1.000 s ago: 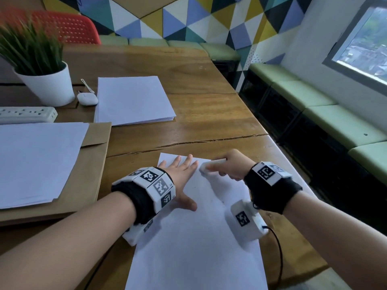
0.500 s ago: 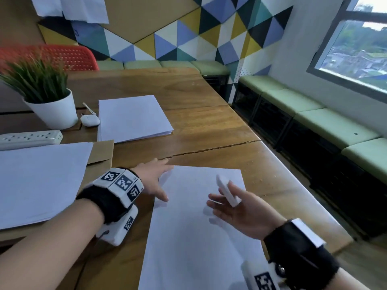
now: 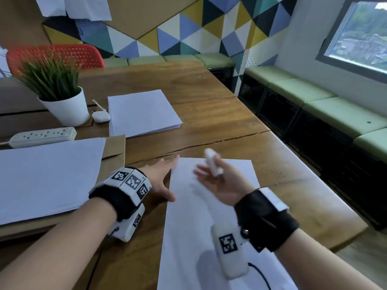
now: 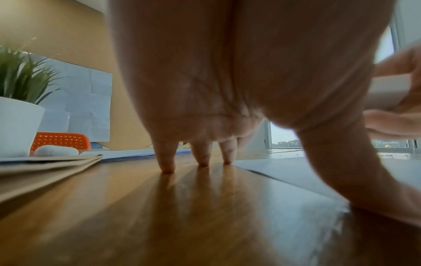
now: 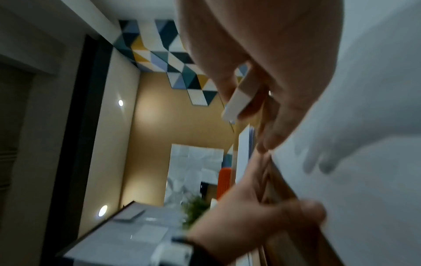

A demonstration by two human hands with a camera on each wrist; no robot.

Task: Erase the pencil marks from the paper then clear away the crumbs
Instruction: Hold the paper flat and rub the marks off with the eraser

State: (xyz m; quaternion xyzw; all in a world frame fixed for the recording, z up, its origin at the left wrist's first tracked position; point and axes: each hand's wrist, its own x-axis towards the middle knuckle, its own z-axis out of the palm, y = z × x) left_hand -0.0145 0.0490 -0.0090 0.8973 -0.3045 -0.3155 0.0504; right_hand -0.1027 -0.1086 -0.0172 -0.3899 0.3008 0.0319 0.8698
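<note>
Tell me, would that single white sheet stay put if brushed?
Probably not: the sheet looks thin and floppy, likely sliding on the smooth wooden table. The left hand rests at its edge; only the thumb seems to pin it.

Office meeting room (casual): long wooden table; paper stacks; power strip.

Head: from above, facing forward and down over both hands.
Left wrist: low on the worktop, behind the left hand.
Right wrist: rolled sideways, close behind the right hand.
Shared: all views catch the left hand.

Right hand and eraser motion-blurred, pencil marks (if any) too faint, paper cut off below
</note>
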